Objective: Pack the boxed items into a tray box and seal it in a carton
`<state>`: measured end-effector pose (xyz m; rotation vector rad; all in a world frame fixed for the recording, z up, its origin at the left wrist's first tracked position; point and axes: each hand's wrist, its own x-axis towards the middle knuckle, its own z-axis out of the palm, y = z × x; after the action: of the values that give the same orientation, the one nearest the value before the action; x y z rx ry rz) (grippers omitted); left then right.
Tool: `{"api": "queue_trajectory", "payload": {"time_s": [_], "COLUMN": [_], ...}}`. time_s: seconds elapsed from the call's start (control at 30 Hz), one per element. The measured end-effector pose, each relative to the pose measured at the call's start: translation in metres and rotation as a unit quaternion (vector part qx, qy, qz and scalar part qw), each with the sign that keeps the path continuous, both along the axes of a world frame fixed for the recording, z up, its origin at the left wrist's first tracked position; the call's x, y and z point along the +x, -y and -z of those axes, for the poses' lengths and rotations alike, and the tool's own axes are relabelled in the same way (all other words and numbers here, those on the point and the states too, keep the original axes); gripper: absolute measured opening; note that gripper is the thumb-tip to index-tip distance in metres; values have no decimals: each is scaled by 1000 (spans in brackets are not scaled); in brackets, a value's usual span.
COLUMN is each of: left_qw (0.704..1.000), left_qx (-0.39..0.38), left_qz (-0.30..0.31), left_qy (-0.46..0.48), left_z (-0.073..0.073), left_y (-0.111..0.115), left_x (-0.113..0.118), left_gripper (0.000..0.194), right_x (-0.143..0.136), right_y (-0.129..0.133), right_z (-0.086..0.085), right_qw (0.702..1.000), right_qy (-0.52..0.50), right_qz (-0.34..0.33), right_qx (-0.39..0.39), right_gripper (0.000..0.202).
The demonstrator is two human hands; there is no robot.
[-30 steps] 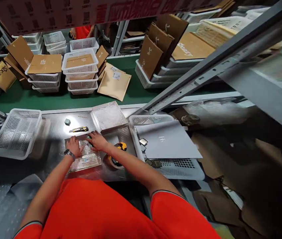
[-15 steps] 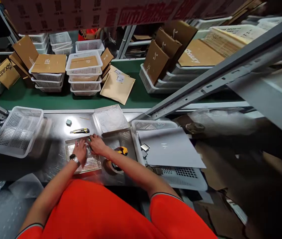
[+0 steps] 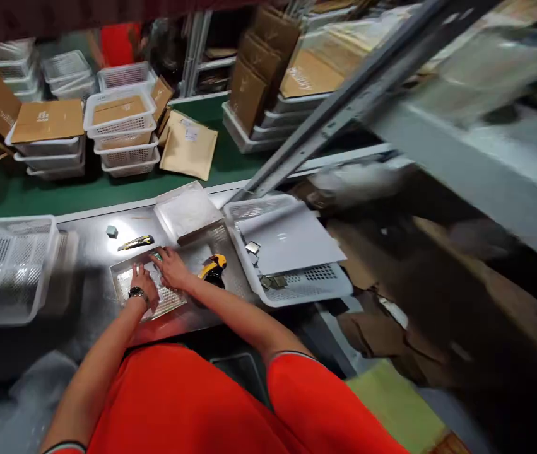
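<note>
Here's the shallow box [image 3: 115, 284], six o'clock from the knife [image 3: 136, 242], left hand [image 3: 145, 287] loosely spread inside, right hand [image 3: 172, 268] near one o'clock (grip unclear), probably light, crushable, best held by opposite sides.

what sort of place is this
Probably a packing area in a warehouse or workshop, judging by the tape dispenser on the metal bench, the stacked white baskets and the labelled tan envelope.

No text can be read: white script [image 3: 300, 81] on the brown carton [image 3: 322, 77] and print on the padded envelope's [image 3: 188, 154] label [image 3: 191, 133] are blurred or too small.
</note>
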<state>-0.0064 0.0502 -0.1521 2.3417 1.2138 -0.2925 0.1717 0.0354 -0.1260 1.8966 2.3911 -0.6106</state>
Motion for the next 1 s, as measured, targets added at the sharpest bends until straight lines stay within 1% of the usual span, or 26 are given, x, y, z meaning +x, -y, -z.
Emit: {"api": "queue_trajectory", "payload": {"time_s": [0.07,0.1,0.17,0.23,0.27,0.33,0.4,0.43,0.5,0.57,0.6,0.67,0.73,0.77,0.83,0.9,1.0], "left_qw": [999,998,994,991,990,987,982,979,978,983,985,988,990,990,990,989,988], "left_qx": [22,44,95,130,139,150,160,160,150,134,128,126,129,130,135,144,155], "left_qz": [36,49,53,37,25,0,-7,-3,8,13,13,13,6,0,-12,-15,-17], "left_qy": [-13,-24,-26,-6,9,50,104,127,145,126,111,84,57,45,26,18,8], "left_z": [-3,-2,4,12,15,18,17,16,13,11,11,12,13,13,12,11,8], "left_y": [-2,-4,-9,-13,-15,-19,-26,-30,-40,-49,-52,-58,-59,-59,-57,-55,-52], "left_x": [-1,-1,0,3,4,7,12,15,22,29,32,35,36,36,38,40,42], "left_gripper": [23,26,43,57,61,62,60,59,62,71,76,82,84,84,85,87,85], "right_x": [-2,-1,5,12,15,26,48,63,104,152,177,223,257,269,282,285,286], "right_y": [5,9,26,53,69,105,139,153,177,193,197,200,195,191,184,178,178], "right_z": [-6,-9,-14,-17,-17,-16,-14,-14,-13,-12,-11,-5,6,14,29,41,48], "right_qw": [1000,1000,998,992,985,969,953,945,926,900,888,874,876,879,887,894,905], "right_qy": [-5,-11,-24,-36,-43,-56,-58,-52,-29,0,16,44,54,53,43,39,34], "right_qz": [6,11,44,113,155,234,291,314,368,429,455,484,476,464,440,422,399], "right_qx": [8,16,42,53,55,53,62,69,77,78,65,9,-63,-94,-129,-144,-145], "right_gripper": [98,98,94,85,79,68,57,54,54,57,58,62,72,76,77,67,53]}}
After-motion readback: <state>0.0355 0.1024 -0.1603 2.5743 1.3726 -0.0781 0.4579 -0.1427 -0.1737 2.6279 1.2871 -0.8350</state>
